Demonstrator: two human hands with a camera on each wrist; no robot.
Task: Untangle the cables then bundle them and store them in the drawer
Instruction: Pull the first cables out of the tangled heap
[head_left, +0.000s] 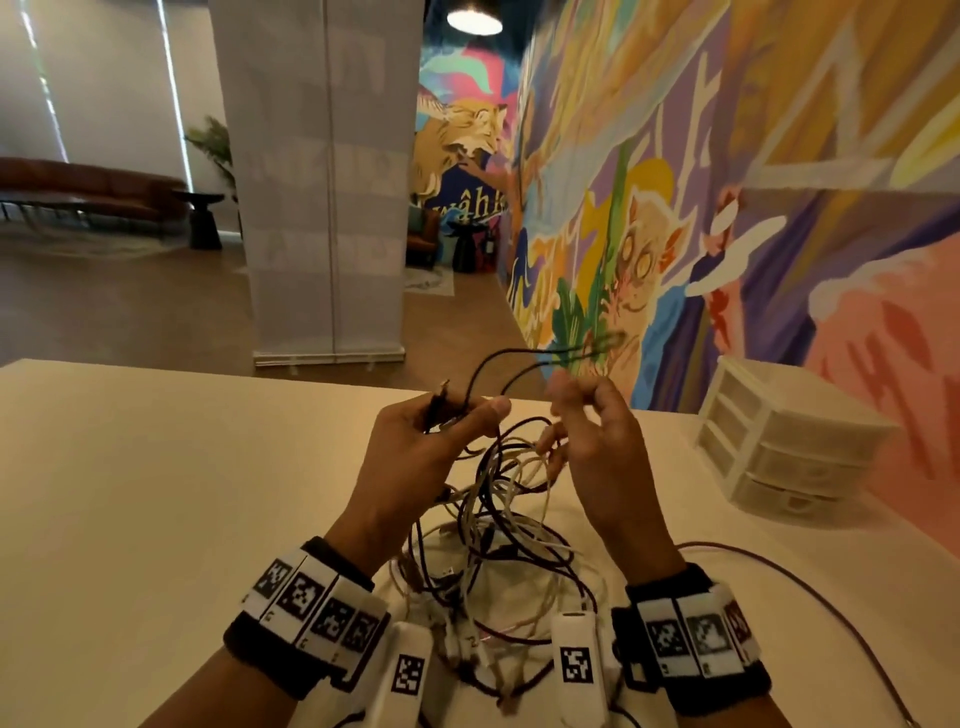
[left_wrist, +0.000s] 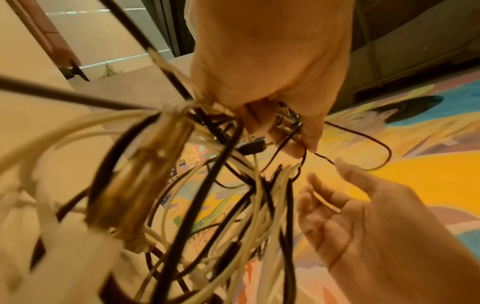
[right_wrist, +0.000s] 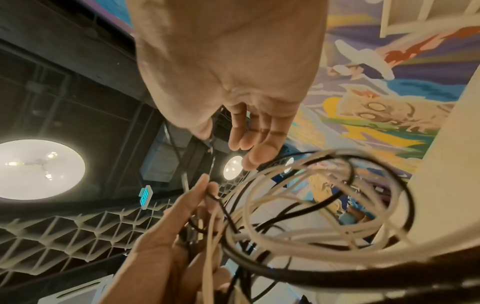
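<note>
Tangle of cables (head_left: 498, 535), white, beige and dark, mostly unsorted, heaped on the table (head_left: 156, 467) at the near edge between both wrists, upper part lifted off the surface. Left hand (head_left: 436, 441) has fingers curled round a dark plug end and a few strands at the top of the heap. Right hand (head_left: 597, 441) pinches a thin black cable (head_left: 524, 358) between thumb and fingertip, other fingers loosely spread; that cable arcs up in a loop above both hands, partly free of the rest. One dark reddish cable (head_left: 810, 587) trails away alone toward the near right edge of the table. White drawer unit (head_left: 779, 441) sits at the far right edge, all three drawers closed.

Progress: early, judged from the layout. Untangling only started, one strand half out. Nothing bundled, nothing stored. Left: separate every cable, coil each, open a drawer, put them in.
</note>
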